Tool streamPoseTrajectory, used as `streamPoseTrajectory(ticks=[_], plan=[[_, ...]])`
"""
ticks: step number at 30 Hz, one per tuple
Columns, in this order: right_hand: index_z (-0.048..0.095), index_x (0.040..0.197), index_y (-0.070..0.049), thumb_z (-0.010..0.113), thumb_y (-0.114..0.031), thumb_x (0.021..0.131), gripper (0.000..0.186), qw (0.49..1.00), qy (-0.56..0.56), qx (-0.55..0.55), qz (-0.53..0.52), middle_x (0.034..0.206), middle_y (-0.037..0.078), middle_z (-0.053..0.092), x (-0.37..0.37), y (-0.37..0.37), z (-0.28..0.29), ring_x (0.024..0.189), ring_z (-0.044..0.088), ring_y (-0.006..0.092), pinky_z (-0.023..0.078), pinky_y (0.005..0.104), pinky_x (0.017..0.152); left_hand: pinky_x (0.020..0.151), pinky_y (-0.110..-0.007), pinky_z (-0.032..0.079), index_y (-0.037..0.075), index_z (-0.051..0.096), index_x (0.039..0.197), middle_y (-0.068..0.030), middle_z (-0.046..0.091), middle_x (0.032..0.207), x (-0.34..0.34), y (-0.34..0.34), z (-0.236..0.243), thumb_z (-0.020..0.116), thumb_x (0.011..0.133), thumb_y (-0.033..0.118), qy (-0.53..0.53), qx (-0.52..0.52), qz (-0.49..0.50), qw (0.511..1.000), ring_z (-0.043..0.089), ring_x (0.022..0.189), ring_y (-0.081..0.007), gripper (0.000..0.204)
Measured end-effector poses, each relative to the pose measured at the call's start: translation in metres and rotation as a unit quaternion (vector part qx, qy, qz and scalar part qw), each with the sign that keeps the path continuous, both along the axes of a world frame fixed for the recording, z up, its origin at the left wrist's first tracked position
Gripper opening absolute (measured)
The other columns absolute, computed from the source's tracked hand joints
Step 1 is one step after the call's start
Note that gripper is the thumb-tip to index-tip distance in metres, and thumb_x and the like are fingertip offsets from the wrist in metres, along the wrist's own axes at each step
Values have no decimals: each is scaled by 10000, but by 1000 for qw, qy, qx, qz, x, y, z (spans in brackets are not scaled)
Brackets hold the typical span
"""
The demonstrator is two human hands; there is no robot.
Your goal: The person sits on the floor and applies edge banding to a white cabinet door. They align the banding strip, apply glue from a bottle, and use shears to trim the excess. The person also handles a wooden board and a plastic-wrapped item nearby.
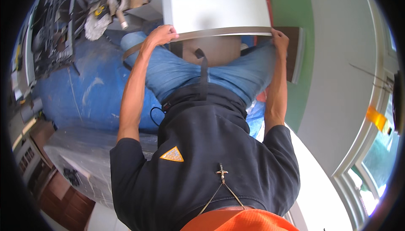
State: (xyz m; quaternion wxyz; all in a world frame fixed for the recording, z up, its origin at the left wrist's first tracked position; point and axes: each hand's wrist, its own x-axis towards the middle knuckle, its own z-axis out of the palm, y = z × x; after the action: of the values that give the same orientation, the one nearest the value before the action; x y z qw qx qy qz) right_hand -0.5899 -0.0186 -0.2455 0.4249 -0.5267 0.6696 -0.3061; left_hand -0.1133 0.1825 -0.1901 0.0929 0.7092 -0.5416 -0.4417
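A white board (pixel 219 5) lies flat in front of me, its near edge facing my lap. Along that edge runs a long, thin brown edge-banding strip (pixel 221 31). My left hand (pixel 162 36) is closed on the strip by the board's left corner, and the strip's tail curls down past my left knee. At the right corner, my right hand (pixel 280 42) is closed with the fingertips pinching the strip's other end against the edge. Beneath the board, between my knees, a brown panel (pixel 213 50) shows.
A blue sheet (pixel 88 87) covers the area to my left. Beyond it stand a black metal frame (pixel 55 28) and a heap of offcuts and rolls (pixel 114 3). Another brown panel (pixel 292 51) is at the right, next to a green and grey wall (pixel 337 41) with windows.
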Motion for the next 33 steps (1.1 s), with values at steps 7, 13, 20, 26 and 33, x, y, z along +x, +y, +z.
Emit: streamPoseTrajectory(ticks=[7,13,20,26,33], plan=[[751,945,0,764,-268,887,274,998,-50,46,-14,671,-37,560,-3,-4,-3,564,496,57,399,220,497,697,-389,500,13,690,942,-127,697,828,15,7,-1,747,850,371,-51,31,12,998,651,784,-237,374],[738,863,3,760,-245,885,250,998,-48,38,-23,664,-16,563,0,0,2,564,501,71,414,237,499,717,-407,506,26,692,923,-142,707,833,13,10,-8,729,857,333,-76,12,17,997,670,802,-264,315],[739,906,16,760,-255,886,273,999,-21,46,15,680,-12,573,-11,-7,-7,583,510,73,407,233,503,740,-440,520,63,714,972,-174,725,914,16,7,-21,699,847,311,-108,40,-39,993,697,851,-326,278],[668,1116,54,667,-324,952,412,951,221,-213,-23,915,101,629,20,-20,20,811,603,204,509,345,733,702,-422,514,-2,693,944,-149,723,815,15,30,8,707,829,266,52,-104,85,990,690,758,-273,293],[525,1165,56,550,-353,1018,435,927,-84,-351,-107,979,122,562,178,-51,106,912,587,230,501,368,807,712,-324,455,13,655,967,-50,652,838,43,78,80,677,932,244,233,-243,106,936,578,792,-136,235]])
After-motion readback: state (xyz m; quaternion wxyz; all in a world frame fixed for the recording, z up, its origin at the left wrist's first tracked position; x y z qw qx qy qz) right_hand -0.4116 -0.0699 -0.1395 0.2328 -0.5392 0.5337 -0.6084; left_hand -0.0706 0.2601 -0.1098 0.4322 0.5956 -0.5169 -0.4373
